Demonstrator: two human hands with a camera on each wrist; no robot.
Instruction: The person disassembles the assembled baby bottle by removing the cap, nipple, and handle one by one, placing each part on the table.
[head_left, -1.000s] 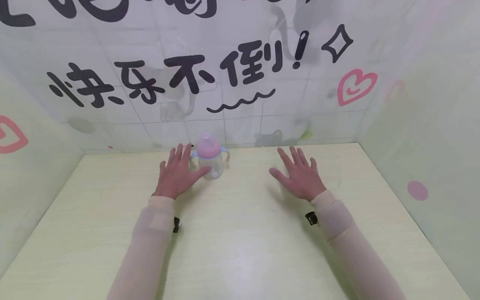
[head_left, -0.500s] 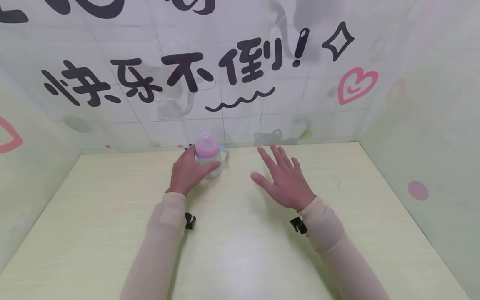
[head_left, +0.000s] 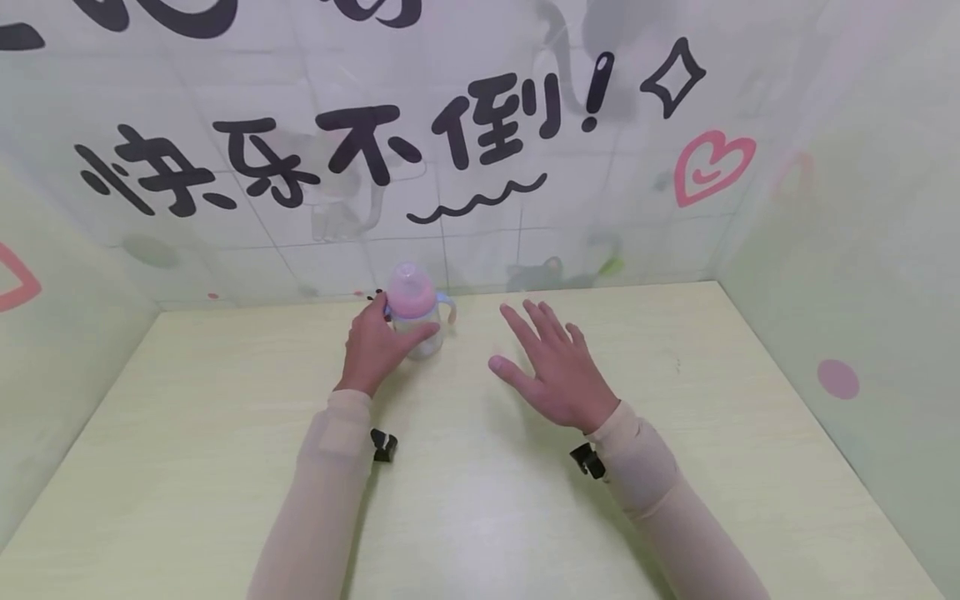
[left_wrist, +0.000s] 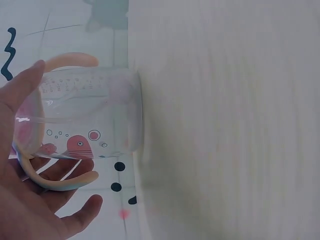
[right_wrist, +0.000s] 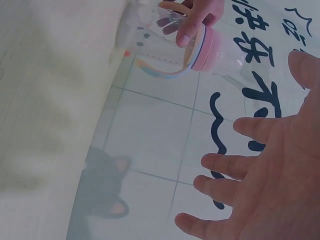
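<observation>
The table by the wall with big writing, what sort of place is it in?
Perhaps an indoor booth: the pale table has walls on three sides, decorated with black writing and a pink heart.

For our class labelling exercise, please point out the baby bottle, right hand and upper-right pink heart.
Baby bottle (left_wrist: 82, 114): left wrist view, on its clear body.
Right hand (head_left: 559, 372): head view, on the back of the hand.
Pink heart (head_left: 706, 176): head view, on the curved stroke inside its outline.
</observation>
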